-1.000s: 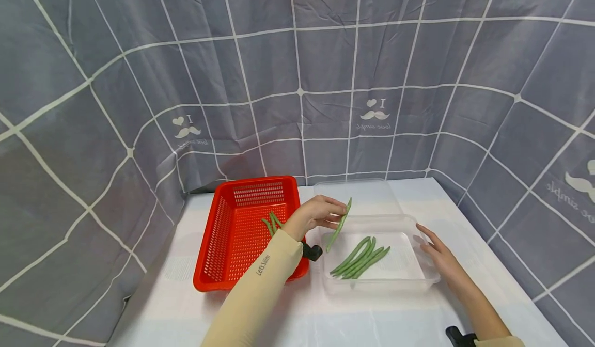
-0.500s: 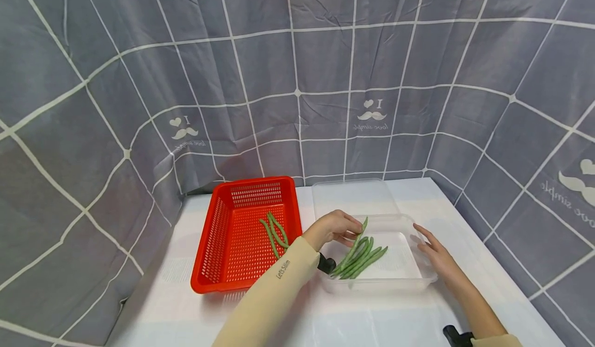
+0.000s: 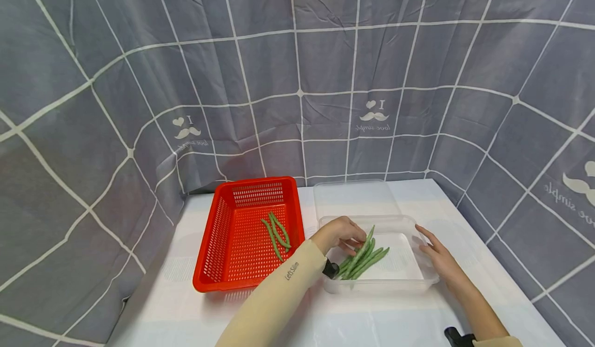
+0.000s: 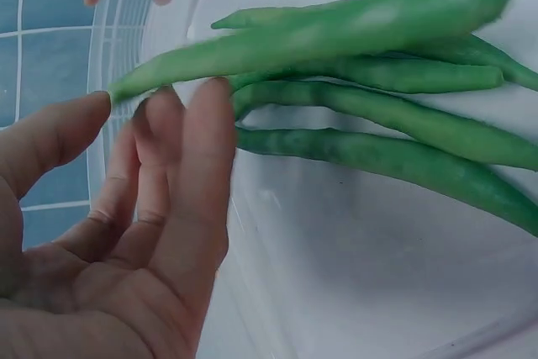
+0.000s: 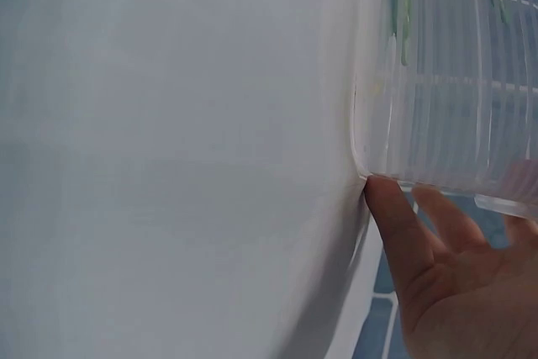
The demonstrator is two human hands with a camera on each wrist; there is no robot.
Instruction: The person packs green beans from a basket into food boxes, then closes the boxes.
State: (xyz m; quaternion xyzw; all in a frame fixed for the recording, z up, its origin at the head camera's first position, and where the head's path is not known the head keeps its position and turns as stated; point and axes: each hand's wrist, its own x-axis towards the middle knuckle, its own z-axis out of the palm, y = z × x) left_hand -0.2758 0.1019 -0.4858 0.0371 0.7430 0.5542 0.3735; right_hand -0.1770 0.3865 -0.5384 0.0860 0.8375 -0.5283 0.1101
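My left hand (image 3: pixel 343 235) is over the left side of the clear plastic container (image 3: pixel 404 287). In the left wrist view its thumb and fingers (image 4: pixel 202 166) stand apart, the tips right at the near end of a green bean (image 4: pixel 336 38). That bean, blurred at its far end, lies across several other green beans (image 4: pixel 403 115) in the container. My right hand (image 3: pixel 441 259) is at the container's right wall, fingers extended, with a fingertip touching its edge in the right wrist view.
Left of the container stands a red plastic basket (image 3: pixel 197 280) with a few green beans (image 3: pixel 277 236) in it. A clear lid (image 3: pixel 353 189) lies behind the container on the white table (image 3: pixel 176 305). A grey checked curtain (image 3: pixel 260 120) surrounds the table.
My left hand has moved right and down with the green bean, which now lies over the others, and the fingers have loosened from it. My right hand has stayed at the container's wall.
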